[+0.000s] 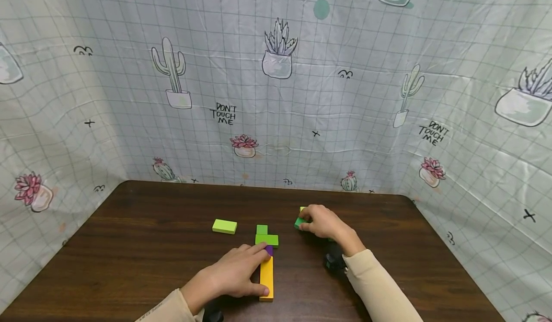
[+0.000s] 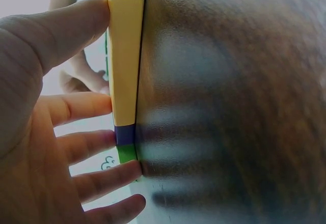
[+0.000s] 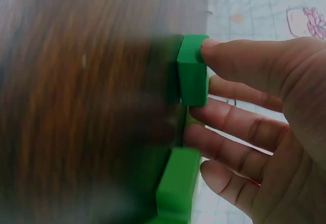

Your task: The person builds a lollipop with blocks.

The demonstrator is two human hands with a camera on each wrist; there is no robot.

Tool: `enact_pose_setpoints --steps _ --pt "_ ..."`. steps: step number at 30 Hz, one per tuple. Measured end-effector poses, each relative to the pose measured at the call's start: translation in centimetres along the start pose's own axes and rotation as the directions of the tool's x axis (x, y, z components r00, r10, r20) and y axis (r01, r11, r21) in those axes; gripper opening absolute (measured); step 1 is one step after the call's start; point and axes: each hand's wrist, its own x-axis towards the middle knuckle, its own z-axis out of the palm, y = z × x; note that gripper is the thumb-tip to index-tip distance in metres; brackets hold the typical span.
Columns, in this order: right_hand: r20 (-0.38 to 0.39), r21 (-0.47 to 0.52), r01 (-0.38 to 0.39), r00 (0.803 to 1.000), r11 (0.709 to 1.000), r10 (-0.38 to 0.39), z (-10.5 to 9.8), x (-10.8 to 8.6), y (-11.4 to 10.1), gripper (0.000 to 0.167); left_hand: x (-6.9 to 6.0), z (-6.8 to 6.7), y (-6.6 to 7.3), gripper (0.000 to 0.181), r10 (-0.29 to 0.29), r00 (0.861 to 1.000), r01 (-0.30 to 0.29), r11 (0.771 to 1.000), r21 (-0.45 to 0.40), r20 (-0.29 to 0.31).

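Note:
My left hand [image 1: 239, 271] rests along a long yellow-orange block [image 1: 266, 283], thumb near its close end, fingertips by a small purple block [image 1: 270, 250]. Beyond the purple one lie light green blocks [image 1: 267, 239]. In the left wrist view the extended fingers touch the side of the yellow block [image 2: 125, 56], the purple block [image 2: 125, 134] and a green block [image 2: 127, 154]. To the right, my right hand [image 1: 325, 224] pinches a darker green block [image 1: 298, 223]; the right wrist view shows the thumb on this green block [image 3: 193, 81].
A lime block [image 1: 224, 226] lies at the left on the dark wooden table [image 1: 164, 226]. A yellow piece [image 1: 303, 209] shows just behind the right fingers. Another green block [image 3: 178, 183] is below the right fingers in the right wrist view. A patterned curtain [image 1: 284, 101] surrounds the table's back and sides.

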Motion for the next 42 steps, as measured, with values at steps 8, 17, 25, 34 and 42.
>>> enact_pose_setpoints --steps 8,17,25,34,42 --pt "0.017 0.025 0.128 0.992 0.991 -0.129 0.8 1.0 -1.9 0.024 -0.1 0.0 -0.1 0.072 0.004 1.000 -0.004 1.000 -0.001 -0.003" --pt "0.042 0.068 0.197 0.979 0.978 -0.200 1.9 1.8 -3.5 0.025 -0.1 0.1 -0.1 0.072 0.006 1.000 -0.006 1.000 -0.007 0.000" --pt "0.073 0.097 0.189 0.978 0.977 -0.196 2.3 2.1 -4.1 0.024 -0.2 -0.1 0.0 0.070 0.012 1.000 -0.012 1.000 -0.012 0.004" --pt "0.082 0.116 0.187 0.977 0.975 -0.197 2.3 2.2 -4.6 0.024 -0.2 -0.4 0.1 0.071 0.015 1.000 -0.015 1.000 -0.007 0.004" --pt "0.100 0.138 0.173 0.977 0.975 -0.188 2.3 2.1 -4.8 0.025 -0.1 -0.3 -0.1 0.072 0.019 1.000 -0.019 1.000 -0.002 -0.001"
